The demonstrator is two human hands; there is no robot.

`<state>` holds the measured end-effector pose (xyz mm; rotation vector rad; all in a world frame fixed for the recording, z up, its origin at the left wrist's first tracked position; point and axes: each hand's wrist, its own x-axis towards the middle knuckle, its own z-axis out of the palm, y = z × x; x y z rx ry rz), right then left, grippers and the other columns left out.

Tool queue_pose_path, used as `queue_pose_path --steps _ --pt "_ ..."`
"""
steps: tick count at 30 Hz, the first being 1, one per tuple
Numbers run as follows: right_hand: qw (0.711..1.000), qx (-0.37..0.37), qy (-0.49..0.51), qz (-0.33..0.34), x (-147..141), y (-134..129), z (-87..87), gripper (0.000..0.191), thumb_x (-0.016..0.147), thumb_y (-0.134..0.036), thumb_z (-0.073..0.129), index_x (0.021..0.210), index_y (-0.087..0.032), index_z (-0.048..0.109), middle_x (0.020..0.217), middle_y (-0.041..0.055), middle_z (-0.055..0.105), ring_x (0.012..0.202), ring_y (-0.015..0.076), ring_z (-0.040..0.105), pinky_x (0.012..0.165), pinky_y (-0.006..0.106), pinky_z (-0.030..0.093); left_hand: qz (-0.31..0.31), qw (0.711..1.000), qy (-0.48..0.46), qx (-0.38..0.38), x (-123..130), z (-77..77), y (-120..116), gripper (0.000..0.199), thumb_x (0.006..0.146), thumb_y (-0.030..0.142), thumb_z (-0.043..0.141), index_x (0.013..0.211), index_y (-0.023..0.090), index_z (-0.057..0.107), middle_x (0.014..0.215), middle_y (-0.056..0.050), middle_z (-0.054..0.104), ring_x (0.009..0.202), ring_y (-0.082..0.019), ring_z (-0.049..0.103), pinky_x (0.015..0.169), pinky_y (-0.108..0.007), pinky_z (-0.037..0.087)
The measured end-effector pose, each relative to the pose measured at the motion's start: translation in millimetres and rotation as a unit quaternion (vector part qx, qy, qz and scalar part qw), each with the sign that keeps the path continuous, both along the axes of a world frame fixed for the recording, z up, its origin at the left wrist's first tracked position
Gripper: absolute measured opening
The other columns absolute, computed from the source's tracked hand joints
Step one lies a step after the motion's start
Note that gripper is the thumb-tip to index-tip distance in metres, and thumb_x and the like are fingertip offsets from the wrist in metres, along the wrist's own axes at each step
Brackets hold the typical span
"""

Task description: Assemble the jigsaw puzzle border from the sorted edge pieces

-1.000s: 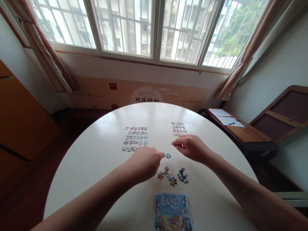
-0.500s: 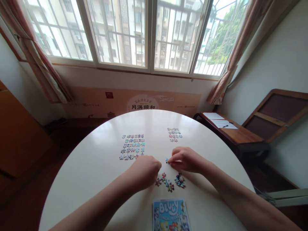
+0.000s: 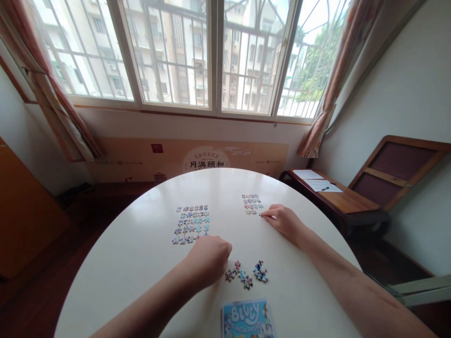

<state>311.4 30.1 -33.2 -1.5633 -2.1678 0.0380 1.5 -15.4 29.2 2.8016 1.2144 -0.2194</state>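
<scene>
With thumb and finger, my right hand (image 3: 283, 220) pinches a small puzzle piece (image 3: 261, 215) at the end of the lowest row of the right-hand block of pieces (image 3: 252, 201). My left hand (image 3: 210, 256) is closed in a fist above the table; its fingertips face away, so what they hold, if anything, is hidden. Just right of that fist lie loose puzzle pieces (image 3: 246, 280) and a second small heap (image 3: 260, 271). Beyond the left hand, several rows of pieces (image 3: 192, 221) are laid out, the nearest row partly covered by the hand.
A blue "Bluey" picture sheet (image 3: 246, 319) lies at the near side of the round white table (image 3: 141, 267). To the right stands a wooden chair (image 3: 359, 202) with papers (image 3: 322, 185) and a pen on it. Barred windows and curtains are behind.
My right hand has moved away from me with the puzzle piece, from beside the heaps to the right-hand block. My left hand stays closed in nearly the same place. The view has tilted up slightly.
</scene>
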Motion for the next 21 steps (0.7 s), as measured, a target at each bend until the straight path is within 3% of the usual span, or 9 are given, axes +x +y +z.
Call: queue_pose_path --steps 11,16,21 --pt "1.0 -0.004 0.017 0.012 5 8 -7.7 0.028 0.098 -0.031 0.051 0.109 -0.029 0.077 0.096 0.0027 0.069 0.085 0.017 0.066 0.077 0.028 0.05 -0.002 1.0 0.002 -0.006 -1 -0.8 1 0.018 0.081 0.013 0.049 0.072 0.018 0.064 0.071 -0.009 0.067 0.063 -0.021 0.062 0.062 -0.032 0.048" --pt "0.998 0.038 0.049 -0.019 5 10 -11.7 0.029 0.097 -0.033 0.054 0.117 -0.027 0.073 0.096 0.0034 0.07 0.078 0.0164 0.066 0.077 0.03 0.051 0.006 1.0 -0.004 -0.012 -2 -2.5 2 0.018 0.08 0.014 0.049 0.072 0.018 0.064 0.072 -0.008 0.067 0.064 -0.02 0.061 0.063 -0.031 0.048" --pt "0.995 0.073 0.059 -0.022 -6 15 -17.2 0.024 0.095 -0.031 0.056 0.1 -0.024 0.078 0.1 0.0064 0.072 0.09 0.0203 0.067 0.084 0.033 0.055 0.009 1.0 0.013 -0.021 1 3.7 -1 0.017 0.08 0.013 0.05 0.072 0.018 0.064 0.072 -0.008 0.068 0.065 -0.021 0.063 0.063 -0.032 0.049"
